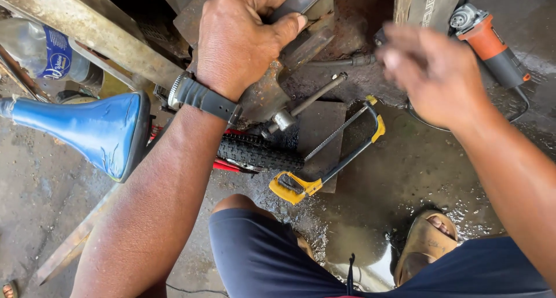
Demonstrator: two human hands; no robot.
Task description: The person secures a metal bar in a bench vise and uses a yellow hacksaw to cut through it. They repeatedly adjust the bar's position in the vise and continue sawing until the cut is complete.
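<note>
left hand (243, 40) clamps a rusty metal bar (301, 20), steadying it; blurred right hand (431, 72), grip unclear, hovers above the hacksaw (330, 153) on wet floor (405, 176).

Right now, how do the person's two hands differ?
The left hand is sharp and grips a rusty metal piece; the right hand is blurred, open and holds nothing. The left wrist wears a black watch; the right wrist is bare. Both are ungloved.
</note>
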